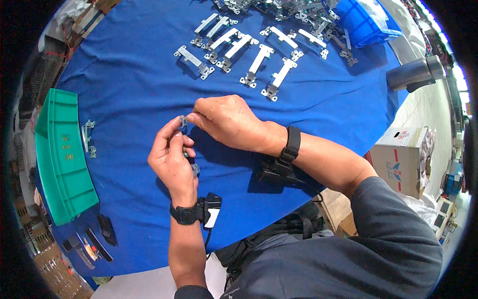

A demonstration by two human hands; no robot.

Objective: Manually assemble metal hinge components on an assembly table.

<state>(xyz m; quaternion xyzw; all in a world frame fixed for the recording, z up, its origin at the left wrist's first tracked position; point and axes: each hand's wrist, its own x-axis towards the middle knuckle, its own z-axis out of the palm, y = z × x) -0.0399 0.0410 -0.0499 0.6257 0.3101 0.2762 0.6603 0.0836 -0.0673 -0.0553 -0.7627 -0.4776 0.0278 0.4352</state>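
My left hand (172,157) is closed round a metal bracket (183,121). The bracket's shiny upper end sticks out past the fingertips, its lower end shows by the heel of the hand, and the fingers hide its middle. With thumb and forefinger pinched together, my right hand (226,122) grips that upper end; anything smaller inside the pinch is hidden. Beyond the hands lie several similar brackets (259,62) with pale flat bars and looped ends. Another single bracket (88,138) rests at the left, beside the green bin.
The green plastic bin (64,199) stands on the blue cloth (134,65) at the left. At the far side are a heap of metal brackets (298,12) and a blue basket (361,25). A steel tumbler (416,73) lies at the right edge; small tools (99,244) sit near left.
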